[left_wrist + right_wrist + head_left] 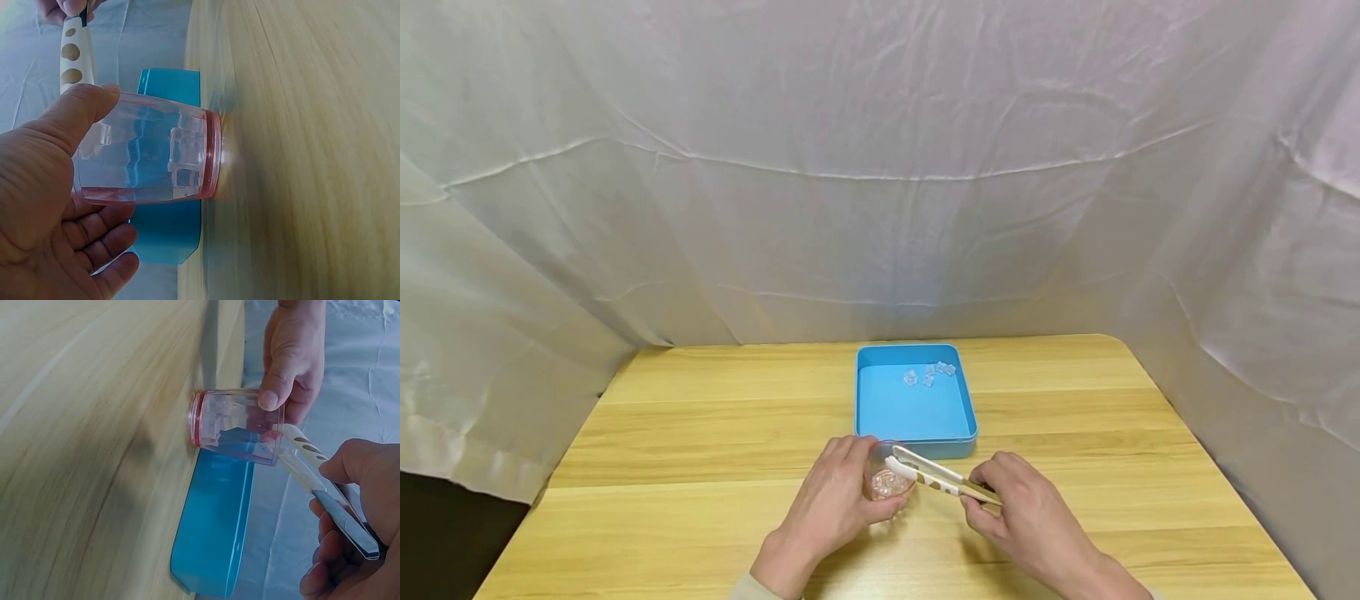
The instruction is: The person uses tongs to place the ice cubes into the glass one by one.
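My left hand [831,504] holds a clear cup with a pinkish tint and a red base ring [211,156], thumb on one side and fingers on the other. The cup stands upright on the table, and clear ice-like cubes [186,150] lie at its bottom. With my right hand [1037,521] I grip a pair of tongs [938,482], white with brown spots toward the tips. The tips reach into the cup's mouth; in the right wrist view they show through its wall. A shallow blue tray [898,417] sits just behind the cup, holding several clear cubes [928,375] near its far right corner.
The wooden table [700,442] runs back to a pale grey curtain [850,242], which also hangs along both sides. The tray's near wall is close behind the cup. A dark gap [452,533] shows beyond the table's left edge.
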Motion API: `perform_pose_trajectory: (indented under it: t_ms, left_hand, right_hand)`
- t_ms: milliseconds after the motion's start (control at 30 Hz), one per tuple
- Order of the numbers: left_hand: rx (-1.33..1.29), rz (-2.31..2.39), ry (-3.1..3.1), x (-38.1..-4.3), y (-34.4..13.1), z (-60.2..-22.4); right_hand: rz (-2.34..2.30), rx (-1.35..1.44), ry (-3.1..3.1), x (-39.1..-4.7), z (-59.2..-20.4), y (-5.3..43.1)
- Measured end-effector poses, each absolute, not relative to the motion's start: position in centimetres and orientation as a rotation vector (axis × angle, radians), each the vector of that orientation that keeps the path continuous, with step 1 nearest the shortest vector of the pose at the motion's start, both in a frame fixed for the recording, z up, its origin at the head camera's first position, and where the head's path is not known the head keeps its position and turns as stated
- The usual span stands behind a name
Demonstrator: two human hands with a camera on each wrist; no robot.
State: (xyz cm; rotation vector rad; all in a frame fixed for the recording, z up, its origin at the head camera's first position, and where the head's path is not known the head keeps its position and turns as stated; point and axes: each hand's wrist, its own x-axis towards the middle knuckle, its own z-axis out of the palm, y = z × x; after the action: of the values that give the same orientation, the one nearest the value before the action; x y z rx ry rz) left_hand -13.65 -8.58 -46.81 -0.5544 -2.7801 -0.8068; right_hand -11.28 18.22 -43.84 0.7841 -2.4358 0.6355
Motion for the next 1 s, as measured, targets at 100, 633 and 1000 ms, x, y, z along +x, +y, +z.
perform_pose_trajectory:
  t_ms: [100,633,1000]
  left_hand:
    - [-0.548,-0.809,-2.787,-13.7,-8.6,-46.8]
    - [-0.53,-0.835,-2.791,-13.6,-8.7,-46.9]
    - [-0.524,-0.847,-2.803,-13.5,-8.5,-47.0]
  right_hand:
    - [0.629,0.792,-2.432,-11.3,-43.9,18.2]
    - [0.671,0.749,-2.398,-12.4,-44.0,18.5]
    - [0.679,0.602,-2.524,-15.0,-43.5,19.1]
